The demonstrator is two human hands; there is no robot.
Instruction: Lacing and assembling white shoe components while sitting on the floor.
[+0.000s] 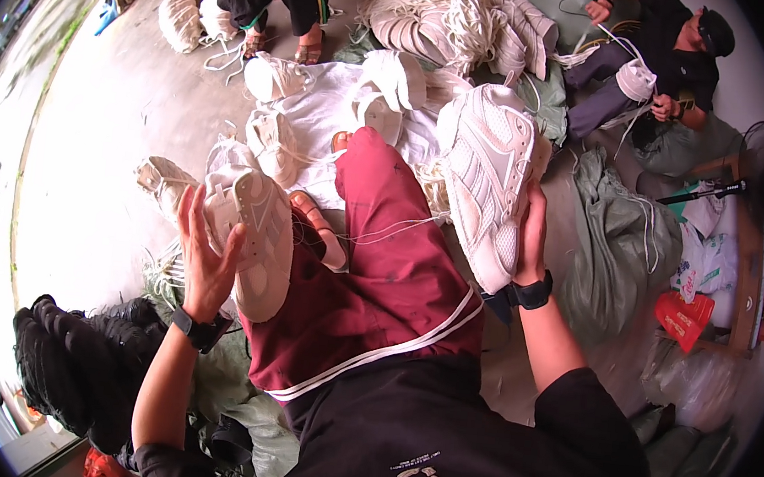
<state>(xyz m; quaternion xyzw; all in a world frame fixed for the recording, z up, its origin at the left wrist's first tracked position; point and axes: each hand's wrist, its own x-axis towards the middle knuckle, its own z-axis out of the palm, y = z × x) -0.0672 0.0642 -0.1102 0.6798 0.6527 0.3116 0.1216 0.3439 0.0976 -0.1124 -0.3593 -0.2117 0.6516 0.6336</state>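
My right hand [534,230] holds up a white sneaker [489,180] with mesh panels and pale pink-grey overlays, its fingers wrapped behind the shoe's side. Beside my left knee, a second pale sneaker [261,250] is tilted with its toe down against my thigh. My left hand [208,254] is next to it, fingers stretched and spread, the thumb overlapping the shoe's edge; whether it bears any weight is unclear. Thin threads [392,230] run across my dark red trousers between the two shoes.
More white shoes [272,141] lie on a white cloth [322,95] ahead. Beyond it sits a heap of shoe uppers and laces [440,19]. Two people work at the far side. Black shoes [86,348] are piled at left; a green sack [621,243] lies at right.
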